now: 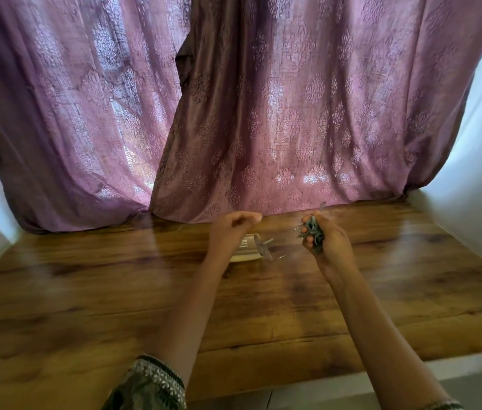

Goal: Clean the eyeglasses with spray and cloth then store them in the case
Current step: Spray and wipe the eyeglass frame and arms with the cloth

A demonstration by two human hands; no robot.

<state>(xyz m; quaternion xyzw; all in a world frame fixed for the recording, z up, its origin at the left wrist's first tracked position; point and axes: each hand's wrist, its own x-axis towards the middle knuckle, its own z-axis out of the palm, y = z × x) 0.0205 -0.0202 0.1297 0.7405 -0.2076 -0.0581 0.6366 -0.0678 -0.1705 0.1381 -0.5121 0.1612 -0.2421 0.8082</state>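
Right hand (324, 242) clamped on cloth (312, 232), bunched around glasses (265, 248). Left hand (229, 233) curled, can't tell whether it holds anything. Case (247, 256) on table (86, 285).

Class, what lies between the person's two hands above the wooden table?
In the head view, clear-framed eyeglasses stretch between the left hand and the right hand, which grips a crumpled grey cloth; a cream case lies below.
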